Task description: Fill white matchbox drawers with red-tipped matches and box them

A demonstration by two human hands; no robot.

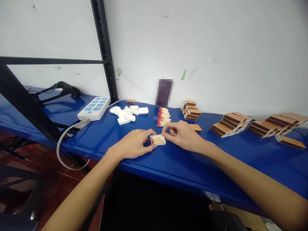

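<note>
A small white matchbox tray (160, 143) with several red-tipped matches (157, 140) in it lies on the blue tabletop. My left hand (134, 143) grips its left end between thumb and fingers. At the tray's right end is my right hand (181, 134), thumb and forefinger pinched together close to the rim; whatever they hold, if anything, is too small to make out. Just behind the tray spreads a pile of loose red-headed matches (164, 117). One brown matchbox sleeve (196, 128) lies beyond my right hand, partly hidden by it.
White empty trays (130, 113) are heaped at the back left, near a power strip (95, 109) with a looping cable. Stacks of matchboxes stand at the back (191, 110) and right (231, 123), (276, 125). A black metal upright (104, 48) rises at left; a white wall closes the back.
</note>
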